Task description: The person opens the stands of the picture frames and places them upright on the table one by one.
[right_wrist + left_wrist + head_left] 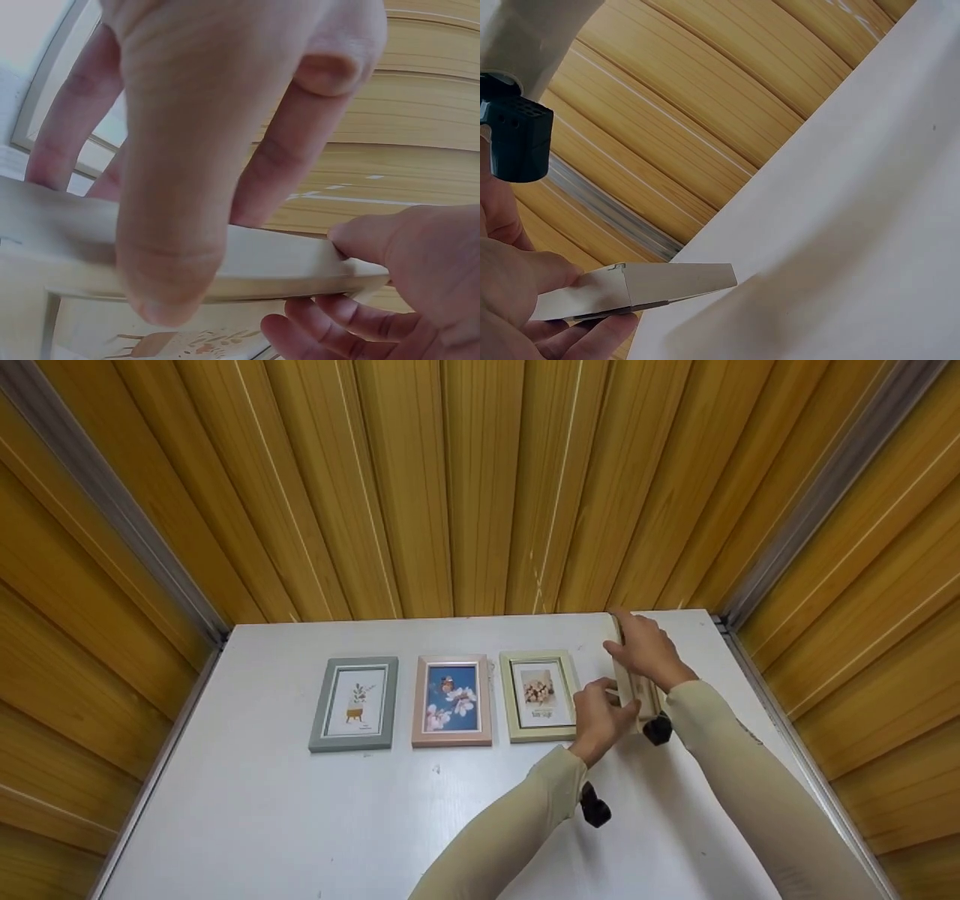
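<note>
Both hands grip a cream picture frame [625, 688] at the right end of the white surface, and its narrow side shows in the head view. My right hand [649, 649] holds the upper part. My left hand [600, 715] pinches the lower end. In the left wrist view, a corner of the frame [676, 283] sticks out from between thumb and fingers. The right wrist view shows the right thumb [176, 225] over the frame's front edge, with a printed picture [202, 341] of brown and leafy shapes below it. Left fingers wrap the far end there.
Three frames lie in a row to the left: a grey-green one [318, 712], a pink one [452, 740] and a pale green one [506, 697]. Wood-patterned panels [480, 495] border the white surface [300, 817], with metal strips [810, 487] at the corners.
</note>
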Demonstrator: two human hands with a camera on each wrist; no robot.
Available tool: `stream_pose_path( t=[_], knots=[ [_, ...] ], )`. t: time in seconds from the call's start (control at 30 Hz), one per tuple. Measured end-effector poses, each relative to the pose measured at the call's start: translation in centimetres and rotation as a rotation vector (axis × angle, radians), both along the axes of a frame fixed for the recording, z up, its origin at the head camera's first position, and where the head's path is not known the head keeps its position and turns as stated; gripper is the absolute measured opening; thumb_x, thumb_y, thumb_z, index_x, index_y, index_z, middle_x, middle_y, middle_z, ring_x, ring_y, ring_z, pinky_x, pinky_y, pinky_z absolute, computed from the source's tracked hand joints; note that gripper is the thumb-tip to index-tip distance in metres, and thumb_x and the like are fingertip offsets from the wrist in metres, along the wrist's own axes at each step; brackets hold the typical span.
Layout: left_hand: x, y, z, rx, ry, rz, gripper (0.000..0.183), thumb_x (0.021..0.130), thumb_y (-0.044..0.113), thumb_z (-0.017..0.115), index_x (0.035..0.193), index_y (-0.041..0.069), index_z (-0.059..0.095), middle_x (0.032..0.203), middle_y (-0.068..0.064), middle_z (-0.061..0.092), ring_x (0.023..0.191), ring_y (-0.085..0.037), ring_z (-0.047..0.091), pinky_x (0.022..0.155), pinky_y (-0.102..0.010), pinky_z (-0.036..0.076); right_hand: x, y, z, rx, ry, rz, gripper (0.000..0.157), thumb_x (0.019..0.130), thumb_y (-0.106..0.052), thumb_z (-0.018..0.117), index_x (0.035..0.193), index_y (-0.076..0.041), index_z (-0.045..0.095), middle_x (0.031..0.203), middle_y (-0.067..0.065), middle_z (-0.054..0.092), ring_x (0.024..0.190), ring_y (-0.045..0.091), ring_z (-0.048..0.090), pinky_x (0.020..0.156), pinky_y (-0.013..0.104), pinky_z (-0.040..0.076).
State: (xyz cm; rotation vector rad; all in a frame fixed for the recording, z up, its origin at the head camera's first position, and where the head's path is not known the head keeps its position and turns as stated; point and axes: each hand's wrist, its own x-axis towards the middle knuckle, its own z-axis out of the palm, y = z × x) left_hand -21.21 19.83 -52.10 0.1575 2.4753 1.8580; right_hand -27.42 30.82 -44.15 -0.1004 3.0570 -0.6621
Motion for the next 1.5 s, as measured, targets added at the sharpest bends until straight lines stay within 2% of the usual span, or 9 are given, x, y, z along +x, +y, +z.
stream_pose_path(
  t=[0.13,0.3,0.5,0.7,0.97,1.1,1.3,1.43,1.5],
  knots=[
    [-0.1,0.0,0.1,-0.014,0.010,0.012,0.019,0.081,0.016,0.086,0.096,0.009,0.075,0.078,-0.005,0.077,0.066,-0.003,0.068,0.057,-0.019,0.052,-0.1,0.1,0.1,-0.037,0.000,0.006,0.061,0.101,-0.017,0.063,0.154,0.000,0.038,0.140,0.032,0.053,0.123,0.048,0.056,0.100,0.065,0.046],
    [0.0,0.0,0.5,-0.023,0.032,0.005,0.028,0.080,0.019,0.087,0.103,0.007,0.075,0.075,-0.002,0.075,0.065,-0.003,0.066,0.058,-0.018,0.051,-0.2,0.7,0.4,-0.088,0.030,0.042,0.056,0.100,-0.013,0.063,0.151,0.001,0.043,0.121,0.030,0.063,0.106,0.042,0.064,0.088,0.059,0.053],
    [0.4,0.1,1.0,0.121,-0.012,-0.050,0.028,0.083,0.008,0.085,0.109,0.003,0.075,0.078,-0.004,0.076,0.059,-0.002,0.067,0.051,-0.019,0.053,-0.1,2.1,0.6,-0.188,-0.015,0.045,0.060,0.102,-0.015,0.061,0.156,-0.003,0.037,0.121,0.034,0.062,0.103,0.045,0.066,0.079,0.056,0.059],
    [0.8,0.2,1.2,0.220,-0.023,-0.102,0.030,0.085,-0.002,0.080,0.114,0.001,0.074,0.086,-0.005,0.075,0.066,-0.004,0.069,0.054,-0.020,0.056,0.1,3.8,1.0,-0.281,-0.085,0.034,0.065,0.104,-0.019,0.059,0.161,-0.008,0.029,0.127,0.034,0.055,0.105,0.045,0.063,0.079,0.051,0.060],
    [2.0,0.2,0.2,0.074,0.150,-0.144,0.024,0.086,0.001,0.080,0.109,0.006,0.077,0.104,-0.002,0.076,0.085,-0.007,0.070,0.070,-0.012,0.051,1.0,5.9,1.2,-0.417,-0.101,0.080,0.066,0.107,-0.020,0.054,0.164,-0.010,0.022,0.132,0.030,0.051,0.115,0.043,0.056,0.088,0.053,0.055],
    [2.6,0.5,-0.5,0.061,0.162,-0.151,0.026,0.087,0.001,0.079,0.112,0.006,0.076,0.108,0.001,0.075,0.092,-0.009,0.071,0.076,-0.014,0.052,1.2,6.5,0.9,-0.443,-0.103,0.085,0.066,0.107,-0.019,0.053,0.164,-0.011,0.022,0.131,0.030,0.052,0.115,0.042,0.056,0.086,0.049,0.055],
    [2.8,0.7,-0.8,0.052,0.190,-0.164,0.026,0.088,0.002,0.078,0.113,0.006,0.075,0.107,0.001,0.075,0.091,-0.015,0.073,0.077,-0.018,0.055,1.3,6.8,0.5,-0.464,-0.114,0.077,0.066,0.107,-0.018,0.054,0.164,-0.009,0.021,0.129,0.031,0.053,0.116,0.044,0.057,0.087,0.048,0.055],
    [2.9,0.8,-0.7,0.044,0.182,-0.164,0.025,0.088,0.005,0.079,0.112,0.007,0.076,0.106,0.001,0.075,0.089,-0.010,0.071,0.075,-0.020,0.056,1.2,6.9,0.4,-0.470,-0.113,0.083,0.066,0.107,-0.018,0.054,0.164,-0.009,0.021,0.129,0.031,0.054,0.116,0.043,0.058,0.086,0.047,0.056],
    [2.9,0.8,-0.6,0.040,0.177,-0.159,0.026,0.087,0.009,0.082,0.112,0.009,0.076,0.106,0.001,0.074,0.089,-0.006,0.069,0.073,-0.016,0.053,1.2,6.9,0.4,-0.472,-0.109,0.085,0.067,0.107,-0.018,0.054,0.164,-0.009,0.021,0.129,0.031,0.053,0.116,0.044,0.058,0.086,0.048,0.057]
  ],
)
